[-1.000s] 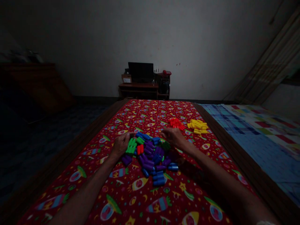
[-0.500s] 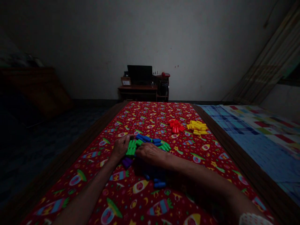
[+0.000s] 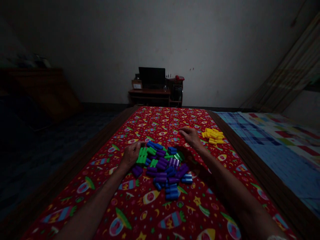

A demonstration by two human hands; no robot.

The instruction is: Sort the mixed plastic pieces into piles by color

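A mixed heap of short ribbed plastic pieces lies on the red patterned cloth (image 3: 105, 186): green pieces (image 3: 142, 156), purple pieces (image 3: 161, 163) and blue pieces (image 3: 172, 192). My left hand (image 3: 131, 154) rests at the heap's left edge, against the green pieces; most of its fingers are hidden, so their grip is unclear. Farther out and to the right, my right hand (image 3: 191, 136) reaches over the red pieces (image 3: 179, 135), fingertips pressed together at them. The hand covers most of the red. Just right of it sits a separate pile of yellow pieces (image 3: 212, 135).
The cloth covers a long surface with a dark brown border (image 3: 232, 156). A bed with a blue checked cover (image 3: 231, 126) adjoins on the right. At the far wall stands a desk with a monitor (image 3: 152, 77). A wooden cabinet (image 3: 45, 93) is at left.
My right hand has moved from the green pieces in the heap out and right to the red pieces, uncovering the purple and blue ones. My left hand stays in place.
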